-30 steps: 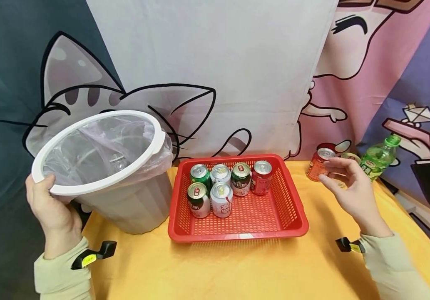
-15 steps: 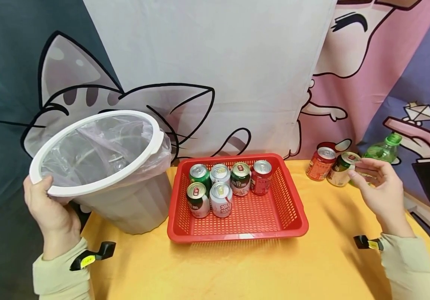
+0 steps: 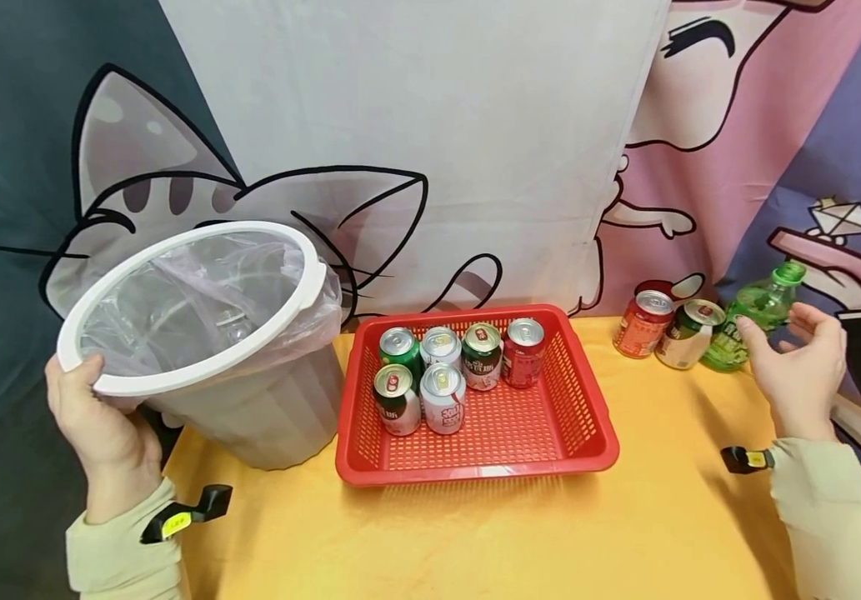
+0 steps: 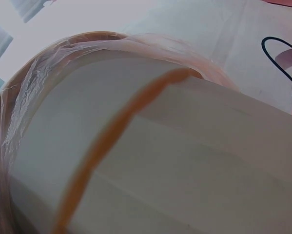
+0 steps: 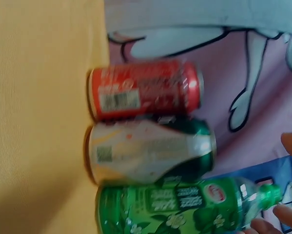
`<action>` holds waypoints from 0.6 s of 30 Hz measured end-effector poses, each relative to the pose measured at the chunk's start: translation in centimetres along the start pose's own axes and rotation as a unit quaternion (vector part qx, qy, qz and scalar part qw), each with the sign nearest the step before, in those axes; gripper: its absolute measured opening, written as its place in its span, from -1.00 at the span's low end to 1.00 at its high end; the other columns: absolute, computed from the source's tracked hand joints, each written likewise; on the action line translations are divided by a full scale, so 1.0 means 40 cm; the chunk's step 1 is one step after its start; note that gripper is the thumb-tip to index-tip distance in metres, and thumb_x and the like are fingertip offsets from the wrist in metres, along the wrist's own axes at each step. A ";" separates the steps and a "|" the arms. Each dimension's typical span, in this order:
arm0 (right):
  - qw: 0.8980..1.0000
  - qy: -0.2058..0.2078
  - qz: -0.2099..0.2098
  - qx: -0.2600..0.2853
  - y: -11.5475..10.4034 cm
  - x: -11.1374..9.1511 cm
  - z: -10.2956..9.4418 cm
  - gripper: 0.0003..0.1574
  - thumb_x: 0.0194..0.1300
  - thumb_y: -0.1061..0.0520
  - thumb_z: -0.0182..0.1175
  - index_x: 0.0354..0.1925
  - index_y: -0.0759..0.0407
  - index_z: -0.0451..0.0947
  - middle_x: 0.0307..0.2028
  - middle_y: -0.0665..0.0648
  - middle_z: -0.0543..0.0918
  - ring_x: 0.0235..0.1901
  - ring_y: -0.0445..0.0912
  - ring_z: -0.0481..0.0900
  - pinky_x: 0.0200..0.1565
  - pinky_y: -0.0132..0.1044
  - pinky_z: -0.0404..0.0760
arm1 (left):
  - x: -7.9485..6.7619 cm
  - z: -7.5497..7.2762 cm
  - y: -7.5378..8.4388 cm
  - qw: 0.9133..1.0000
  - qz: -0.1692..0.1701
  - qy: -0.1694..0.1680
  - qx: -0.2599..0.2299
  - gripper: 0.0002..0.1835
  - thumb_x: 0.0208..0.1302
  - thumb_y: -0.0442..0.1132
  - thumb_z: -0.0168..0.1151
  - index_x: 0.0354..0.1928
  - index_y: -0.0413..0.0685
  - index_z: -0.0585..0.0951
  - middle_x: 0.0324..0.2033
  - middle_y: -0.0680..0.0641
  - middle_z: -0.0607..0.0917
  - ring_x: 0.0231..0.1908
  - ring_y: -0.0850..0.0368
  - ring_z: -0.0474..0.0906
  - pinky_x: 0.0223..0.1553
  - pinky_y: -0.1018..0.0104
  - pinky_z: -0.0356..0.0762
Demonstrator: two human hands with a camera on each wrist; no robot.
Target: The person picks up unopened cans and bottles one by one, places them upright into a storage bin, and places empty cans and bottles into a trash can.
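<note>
My left hand [image 3: 107, 425] grips the white rim of a grey trash bin [image 3: 265, 425], thumb over the top. The bin leans toward me, lined with a clear plastic bag [image 3: 197, 292]; a clear bottle-like thing shows inside. In the left wrist view the bin's wall [image 4: 194, 156] fills the frame. At the right, my right hand [image 3: 805, 362] is beside a green plastic bottle [image 3: 763, 302], thumb and fingers spread, the thumb overlapping it in the head view. Left of the bottle stand a green-and-cream can [image 3: 688, 337] and a red can [image 3: 642, 327].
A red plastic basket [image 3: 535, 467] sits mid-table with several upright cans, among them a white can [image 3: 443, 404] and a red cola can [image 3: 523, 357]. Yellow cloth [image 3: 430, 542] covers the table. A printed curtain [image 3: 520, 167] hangs right behind.
My right hand has moved right, from in front of the green-and-cream can to beside the green bottle, uncovering that can. My left hand still holds the bin's rim.
</note>
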State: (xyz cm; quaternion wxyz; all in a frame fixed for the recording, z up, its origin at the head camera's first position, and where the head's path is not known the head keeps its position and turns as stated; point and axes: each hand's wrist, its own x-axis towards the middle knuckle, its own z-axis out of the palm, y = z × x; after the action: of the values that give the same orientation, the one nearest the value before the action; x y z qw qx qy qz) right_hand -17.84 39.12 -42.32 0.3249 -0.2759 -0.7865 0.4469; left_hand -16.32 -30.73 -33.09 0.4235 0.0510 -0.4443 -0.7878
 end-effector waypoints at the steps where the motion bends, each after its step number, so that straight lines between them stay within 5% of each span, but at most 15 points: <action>1: 1.000 -0.002 0.000 -0.018 0.002 0.009 0.000 -0.11 0.22 -0.18 0.42 0.44 -0.19 0.33 0.09 -0.41 0.34 0.01 -0.47 0.36 0.11 -0.57 0.35 | 0.000 0.000 0.000 1.000 0.001 0.000 -0.002 -0.61 0.28 -0.31 0.05 0.12 -0.27 0.59 -0.21 -0.15 0.60 -0.52 0.15 0.42 -0.57 0.50 0.17; 8: 0.998 -0.020 0.001 -0.061 0.012 0.077 0.010 0.07 0.22 -0.25 0.37 0.56 -0.15 0.15 0.46 0.00 0.28 0.46 -0.05 0.22 0.46 -0.36 0.19 | 0.001 0.004 0.002 1.000 -0.002 0.003 -0.003 -0.61 0.28 -0.32 0.05 0.11 -0.26 0.59 -0.13 -0.17 0.60 -0.37 0.10 0.46 -0.49 0.48 0.28; 18: 0.997 -0.038 0.003 -0.073 0.017 0.140 0.028 0.03 0.18 -0.29 0.41 0.51 -0.21 0.22 0.14 -0.38 0.33 0.36 -0.15 0.33 0.47 -0.31 0.23 | 0.001 0.005 0.001 1.000 0.007 0.005 -0.013 -0.63 0.27 -0.33 0.06 0.08 -0.30 0.61 -0.14 -0.18 0.62 -0.30 0.07 0.50 -0.41 0.47 0.36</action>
State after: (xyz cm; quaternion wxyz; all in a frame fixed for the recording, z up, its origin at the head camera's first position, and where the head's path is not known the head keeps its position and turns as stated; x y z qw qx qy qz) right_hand -22.16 42.87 -41.88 0.2726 -0.2844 -0.8278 0.3995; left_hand -16.43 -30.64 -32.93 0.4315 0.0469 -0.4325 -0.7903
